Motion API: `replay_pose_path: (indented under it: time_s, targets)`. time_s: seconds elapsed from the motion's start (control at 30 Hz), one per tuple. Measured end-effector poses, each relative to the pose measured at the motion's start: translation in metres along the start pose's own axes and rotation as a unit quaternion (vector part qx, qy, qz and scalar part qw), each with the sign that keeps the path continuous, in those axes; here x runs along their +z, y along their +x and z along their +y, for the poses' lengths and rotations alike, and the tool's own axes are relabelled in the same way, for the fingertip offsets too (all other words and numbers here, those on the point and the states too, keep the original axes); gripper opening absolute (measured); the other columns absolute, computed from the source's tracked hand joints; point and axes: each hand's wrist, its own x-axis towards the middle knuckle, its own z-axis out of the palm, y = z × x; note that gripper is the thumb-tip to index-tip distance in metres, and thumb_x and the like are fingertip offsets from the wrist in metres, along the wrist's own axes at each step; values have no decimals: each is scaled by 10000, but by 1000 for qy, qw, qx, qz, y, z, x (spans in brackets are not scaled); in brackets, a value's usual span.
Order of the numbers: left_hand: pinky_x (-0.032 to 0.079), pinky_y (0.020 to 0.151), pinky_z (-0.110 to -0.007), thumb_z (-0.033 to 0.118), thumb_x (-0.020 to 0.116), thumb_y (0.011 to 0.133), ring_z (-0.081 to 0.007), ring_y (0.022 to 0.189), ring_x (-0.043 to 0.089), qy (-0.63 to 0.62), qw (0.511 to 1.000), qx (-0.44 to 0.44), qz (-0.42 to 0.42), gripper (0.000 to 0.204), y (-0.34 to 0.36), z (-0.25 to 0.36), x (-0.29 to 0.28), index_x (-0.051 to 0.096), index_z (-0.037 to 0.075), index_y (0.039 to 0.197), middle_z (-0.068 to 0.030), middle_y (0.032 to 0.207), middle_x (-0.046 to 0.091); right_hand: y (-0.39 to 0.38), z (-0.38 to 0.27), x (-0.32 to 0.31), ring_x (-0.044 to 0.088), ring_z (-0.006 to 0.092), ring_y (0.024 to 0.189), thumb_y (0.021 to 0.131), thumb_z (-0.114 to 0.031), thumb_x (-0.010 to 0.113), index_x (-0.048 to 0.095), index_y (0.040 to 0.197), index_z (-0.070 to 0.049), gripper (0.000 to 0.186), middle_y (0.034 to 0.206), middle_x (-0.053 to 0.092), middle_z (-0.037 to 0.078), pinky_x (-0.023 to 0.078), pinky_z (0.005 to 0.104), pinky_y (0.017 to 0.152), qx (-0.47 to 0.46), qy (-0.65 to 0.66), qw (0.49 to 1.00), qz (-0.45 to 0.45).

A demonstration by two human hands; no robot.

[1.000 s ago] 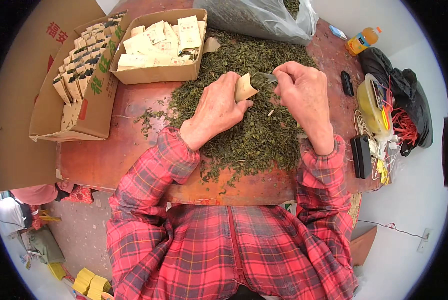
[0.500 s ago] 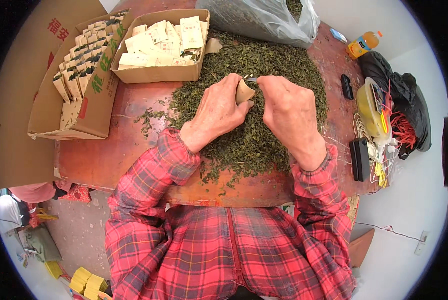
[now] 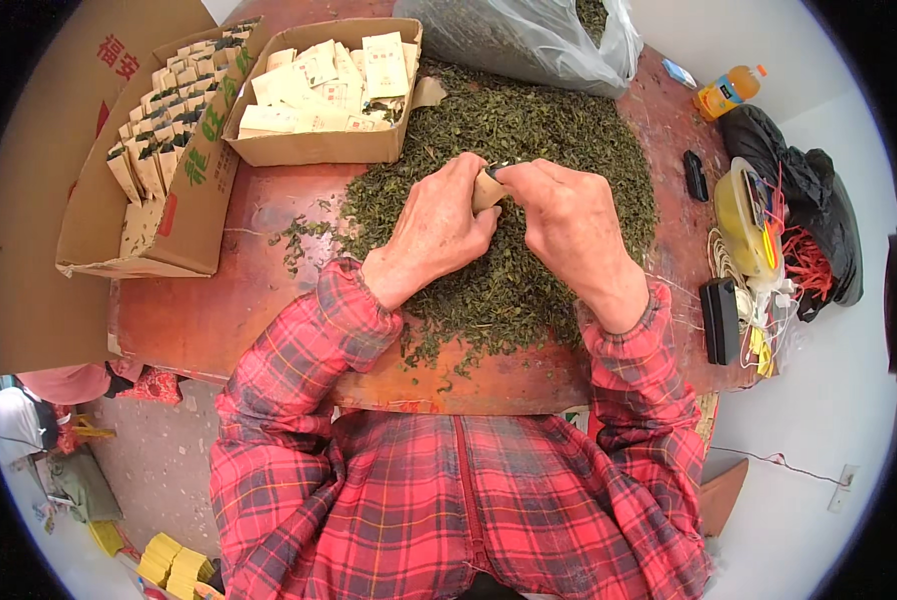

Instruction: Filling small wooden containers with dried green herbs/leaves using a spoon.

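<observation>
Above a broad heap of dried green tea leaves, my left hand grips a small tan paper packet, held tilted with its mouth upward. The fingers of my right hand are pinched closed at that mouth, around a small metal tool mostly hidden by the fingers. Dark leaf shows at the packet's opening. How deep the tool reaches into the packet cannot be seen.
Cardboard boxes of packets stand at left: a long one with upright filled packets, a smaller one with flat ones. A clear plastic bag of leaves lies behind. At right are a bottle, a yellow tub and a black case.
My right hand has shifted slightly left and closer to the packet, and the metal tool is now at its mouth. My left hand still holds the packet, nearly unmoved.
</observation>
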Motion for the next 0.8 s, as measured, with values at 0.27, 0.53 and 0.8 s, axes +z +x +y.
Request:
replay_pose_path:
  time_s: [0.27, 0.53, 0.8]
  targets:
    - [490, 739, -552, 28, 663, 807, -507, 872, 603, -12, 1000, 16, 15, 285, -1, -3, 0, 508, -10, 1043, -261, 922, 597, 4, -6, -8, 663, 307, 689, 770, 53, 655, 683, 1008, -63, 267, 768, 628, 93, 528, 424, 561, -65, -32, 997, 40]
    - [503, 750, -552, 27, 667, 819, -509, 869, 618, -11, 1000, 2, 8, 300, -1, -1, 0, 525, -10, 1080, -268, 942, 617, -7, -5, -17, 655, 242, 697, 764, 0, 676, 701, 1046, -50, 288, 762, 612, 53, 519, 374, 528, -83, -75, 991, 70]
    - [516, 757, -539, 39, 683, 823, -501, 874, 633, -5, 1000, -17, -13, 324, 0, 3, -3, 534, -17, 1105, -267, 955, 632, -20, 3, -23, 702, 255, 663, 849, 98, 683, 741, 1093, -18, 276, 790, 709, 113, 527, 334, 568, -39, -26, 987, 155]
